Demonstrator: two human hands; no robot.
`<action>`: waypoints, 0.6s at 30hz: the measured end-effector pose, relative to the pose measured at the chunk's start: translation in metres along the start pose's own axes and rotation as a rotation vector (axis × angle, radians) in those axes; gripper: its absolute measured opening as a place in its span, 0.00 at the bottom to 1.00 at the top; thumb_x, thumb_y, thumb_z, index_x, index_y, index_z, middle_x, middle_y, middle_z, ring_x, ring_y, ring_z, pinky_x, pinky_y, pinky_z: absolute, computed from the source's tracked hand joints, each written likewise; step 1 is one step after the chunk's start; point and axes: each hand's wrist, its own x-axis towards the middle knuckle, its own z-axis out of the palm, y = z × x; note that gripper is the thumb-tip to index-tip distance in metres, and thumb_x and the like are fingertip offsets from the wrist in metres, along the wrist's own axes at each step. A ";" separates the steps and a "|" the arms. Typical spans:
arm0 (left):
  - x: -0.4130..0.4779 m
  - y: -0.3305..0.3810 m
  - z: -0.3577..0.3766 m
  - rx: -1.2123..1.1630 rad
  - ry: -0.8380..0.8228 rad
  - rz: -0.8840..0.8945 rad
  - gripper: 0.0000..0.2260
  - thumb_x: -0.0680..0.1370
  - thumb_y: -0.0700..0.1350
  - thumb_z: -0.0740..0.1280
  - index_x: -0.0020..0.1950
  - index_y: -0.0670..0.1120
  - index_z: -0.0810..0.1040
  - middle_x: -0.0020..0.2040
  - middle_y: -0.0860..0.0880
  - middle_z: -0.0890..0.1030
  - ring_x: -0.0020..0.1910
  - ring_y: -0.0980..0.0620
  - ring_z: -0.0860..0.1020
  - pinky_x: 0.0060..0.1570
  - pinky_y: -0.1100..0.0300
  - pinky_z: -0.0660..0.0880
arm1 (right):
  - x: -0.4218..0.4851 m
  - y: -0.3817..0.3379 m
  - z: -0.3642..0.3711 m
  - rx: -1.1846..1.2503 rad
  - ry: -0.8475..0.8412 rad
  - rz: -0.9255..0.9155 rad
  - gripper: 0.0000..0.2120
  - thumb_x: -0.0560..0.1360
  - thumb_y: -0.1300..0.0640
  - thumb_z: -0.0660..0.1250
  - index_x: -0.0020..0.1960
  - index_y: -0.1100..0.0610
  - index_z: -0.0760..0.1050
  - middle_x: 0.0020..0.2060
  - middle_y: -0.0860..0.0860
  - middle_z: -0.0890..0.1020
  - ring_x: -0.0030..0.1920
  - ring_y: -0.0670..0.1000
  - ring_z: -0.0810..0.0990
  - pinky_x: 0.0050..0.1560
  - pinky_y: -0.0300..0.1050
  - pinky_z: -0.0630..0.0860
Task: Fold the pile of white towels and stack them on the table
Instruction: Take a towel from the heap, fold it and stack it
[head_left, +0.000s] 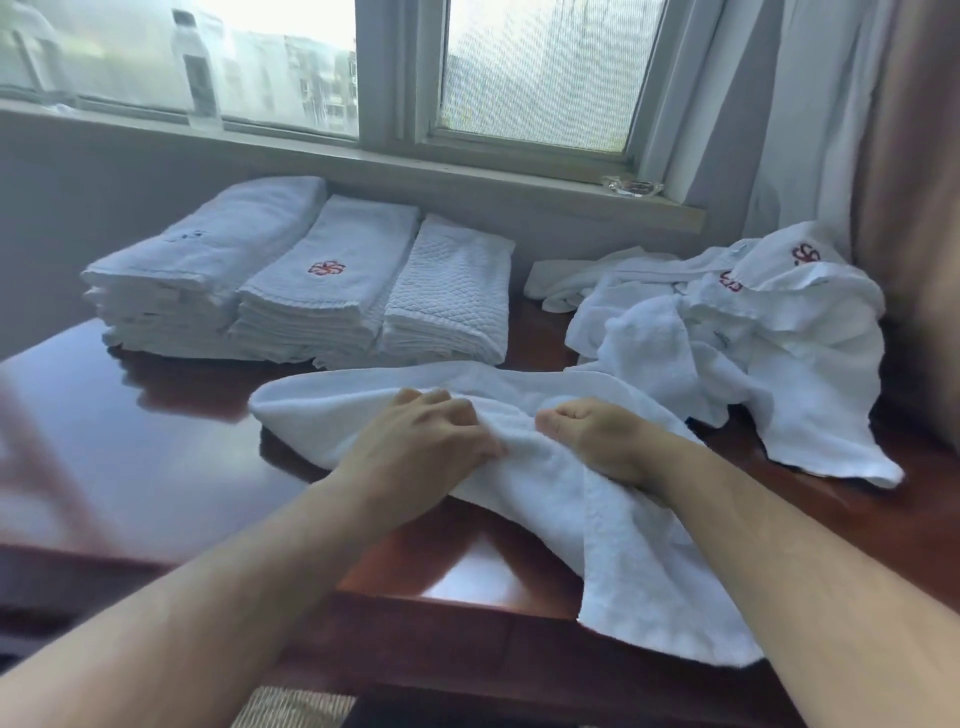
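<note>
Left hand (421, 447) and right hand (597, 436) side by side, both gripping bunched towel (571, 499) draped over worktop (156, 415) edge, folded stacks (291, 291) beyond, unfolded pile (753, 332) right.

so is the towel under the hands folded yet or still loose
Still loose: the towel lies bunched and creased, one end hanging over the table edge, gripped by the left hand and right hand.

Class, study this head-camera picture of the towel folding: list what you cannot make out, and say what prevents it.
1. Head view: fingertips of the left hand and right hand, buried in the towel.
2. The towel's near corner hangs past the table edge; beyond it, the forearm hides it.
3. The number of towels in the unfolded pile: they overlap.
4. The blue mark on the left stack: too small.
</note>
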 end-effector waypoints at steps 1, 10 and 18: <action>0.003 -0.001 0.001 -0.008 -0.006 0.011 0.06 0.78 0.48 0.70 0.52 0.58 0.84 0.47 0.55 0.82 0.46 0.48 0.79 0.48 0.50 0.75 | 0.001 0.003 0.003 0.038 0.022 0.003 0.18 0.85 0.48 0.59 0.42 0.59 0.73 0.30 0.51 0.75 0.32 0.48 0.72 0.38 0.42 0.71; -0.009 -0.008 0.016 -0.114 -0.373 -0.244 0.25 0.74 0.69 0.57 0.70 0.65 0.69 0.70 0.64 0.67 0.70 0.58 0.66 0.63 0.51 0.68 | -0.001 0.025 0.001 -0.190 0.045 -0.016 0.13 0.80 0.50 0.63 0.65 0.45 0.71 0.42 0.43 0.71 0.40 0.43 0.71 0.41 0.38 0.66; 0.015 -0.011 -0.004 -0.130 -0.578 -0.061 0.05 0.79 0.55 0.68 0.46 0.56 0.79 0.57 0.61 0.73 0.60 0.57 0.68 0.63 0.57 0.64 | -0.006 0.031 -0.001 -0.346 0.078 -0.050 0.25 0.78 0.65 0.61 0.67 0.40 0.67 0.53 0.46 0.70 0.47 0.40 0.72 0.42 0.33 0.66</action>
